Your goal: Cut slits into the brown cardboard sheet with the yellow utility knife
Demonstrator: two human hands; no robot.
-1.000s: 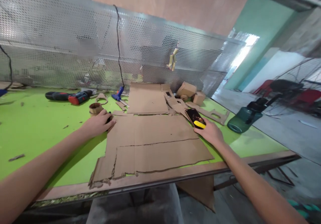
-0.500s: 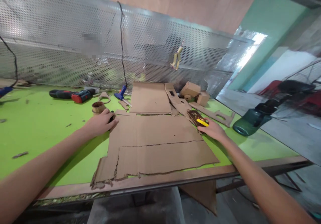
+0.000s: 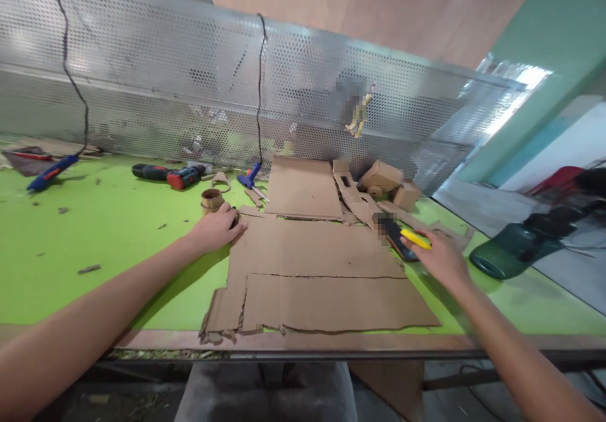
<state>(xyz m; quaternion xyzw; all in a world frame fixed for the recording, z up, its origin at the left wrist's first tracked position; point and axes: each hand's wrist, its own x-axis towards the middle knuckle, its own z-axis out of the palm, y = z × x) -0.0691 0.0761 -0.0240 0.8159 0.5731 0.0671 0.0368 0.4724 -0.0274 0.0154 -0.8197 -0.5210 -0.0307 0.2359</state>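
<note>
Both hands down | left fingers (image 3: pixel 226 219) spread flat — cardboard sheet (image 3: pixel 312 264) edge | right fingers (image 3: pixel 428 252) clamp yellow cutter (image 3: pixel 415 238)

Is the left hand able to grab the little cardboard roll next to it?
Probably yes. The left hand rests on the cardboard sheet edge, and the cardboard roll stands just beyond it with nothing between.

A single camera, worn on the person's head, looks forward and down across a green workbench (image 3: pixel 95 233) toward the perforated metal screen (image 3: pixel 189 94) standing along its far edge. It sits close above the near edge, so both forearms run in from the bottom corners, and the flat cardboard sheets (image 3: pixel 322 270) fill the centre. The wide lens bends the screen and bench lines, and to the right it takes in the floor beside the bench
</note>
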